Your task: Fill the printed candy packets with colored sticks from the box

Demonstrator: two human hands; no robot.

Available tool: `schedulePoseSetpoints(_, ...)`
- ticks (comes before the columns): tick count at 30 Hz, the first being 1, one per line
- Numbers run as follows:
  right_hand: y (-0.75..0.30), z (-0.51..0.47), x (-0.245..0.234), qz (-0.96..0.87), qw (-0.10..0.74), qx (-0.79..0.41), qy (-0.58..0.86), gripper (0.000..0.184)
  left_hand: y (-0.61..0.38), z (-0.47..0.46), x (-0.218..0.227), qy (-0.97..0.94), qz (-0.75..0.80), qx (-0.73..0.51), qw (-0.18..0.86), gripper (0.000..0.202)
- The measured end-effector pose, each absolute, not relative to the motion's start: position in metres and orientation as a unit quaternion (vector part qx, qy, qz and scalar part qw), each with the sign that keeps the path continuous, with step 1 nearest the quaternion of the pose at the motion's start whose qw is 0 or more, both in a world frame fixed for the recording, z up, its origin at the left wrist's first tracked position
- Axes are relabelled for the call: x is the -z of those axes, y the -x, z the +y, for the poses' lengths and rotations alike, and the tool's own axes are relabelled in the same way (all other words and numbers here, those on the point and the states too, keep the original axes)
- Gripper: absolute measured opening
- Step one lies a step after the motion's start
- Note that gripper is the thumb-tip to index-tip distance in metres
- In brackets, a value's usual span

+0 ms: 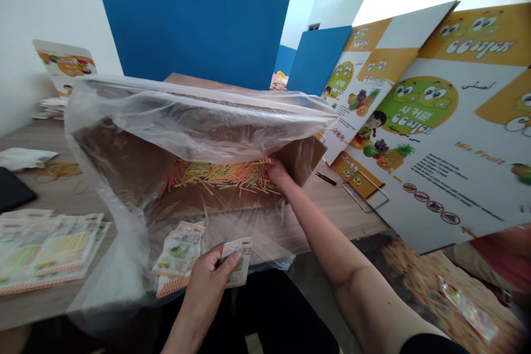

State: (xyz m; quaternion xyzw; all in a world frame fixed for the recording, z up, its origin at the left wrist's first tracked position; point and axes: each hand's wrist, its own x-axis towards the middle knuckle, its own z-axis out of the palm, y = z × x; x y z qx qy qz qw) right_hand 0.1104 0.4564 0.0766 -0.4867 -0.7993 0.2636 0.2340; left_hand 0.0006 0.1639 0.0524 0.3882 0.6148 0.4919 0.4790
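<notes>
My left hand (211, 275) is closed on a small printed packet (239, 259) near the table's front edge, with more such packets (179, 251) just to its left. My right hand (277, 173) reaches into a cardboard box (305, 159) lined with a clear plastic bag (194, 116). Its fingers are bent in a heap of thin coloured sticks (219, 174) in orange, green and yellow; whether they grip any I cannot tell.
Filled packets (45, 251) lie in a row at the left on the wooden table (336, 204). Rubber bands (56, 170) and a white cloth (22, 157) sit farther back. Large printed cartons (448, 133) lean at the right, scissors (326, 178) beside them. Blue dividers (194, 16) stand behind.
</notes>
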Motion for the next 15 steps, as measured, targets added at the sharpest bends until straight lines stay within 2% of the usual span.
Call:
schedulePoseSetpoints(3, -0.109, 0.444, -0.084, -0.737, 0.275, -0.406, 0.466, 0.016, 0.001, 0.163, -0.052, -0.4, 0.614, -0.493, 0.469, 0.047)
schedulePoseSetpoints(5, -0.111, 0.428, -0.088, -0.702, 0.284, -0.49, 0.432, 0.017, 0.002, 0.162, -0.052, -0.412, 0.624, -0.483, 0.455, 0.047)
schedulePoseSetpoints(7, -0.112, 0.406, -0.091, -0.702, 0.266, -0.531, 0.393, 0.02, 0.004, 0.162, -0.051, -0.431, 0.656, -0.478, 0.394, 0.041)
schedulePoseSetpoints(10, -0.112, 0.369, -0.089, -0.719, 0.229, -0.569, 0.326, 0.02, 0.005, 0.165, -0.056, -0.513, 0.708, -0.458, 0.159, 0.029)
schedulePoseSetpoints(12, -0.111, 0.347, -0.085, -0.752, 0.206, -0.565, 0.272, 0.021, 0.005, 0.169, -0.062, -0.592, 0.705, -0.391, -0.007, 0.025)
schedulePoseSetpoints(15, -0.109, 0.324, -0.083, -0.805, 0.183, -0.516, 0.229, 0.024, 0.003, 0.178, -0.069, -0.658, 0.692, -0.266, -0.13, 0.025)
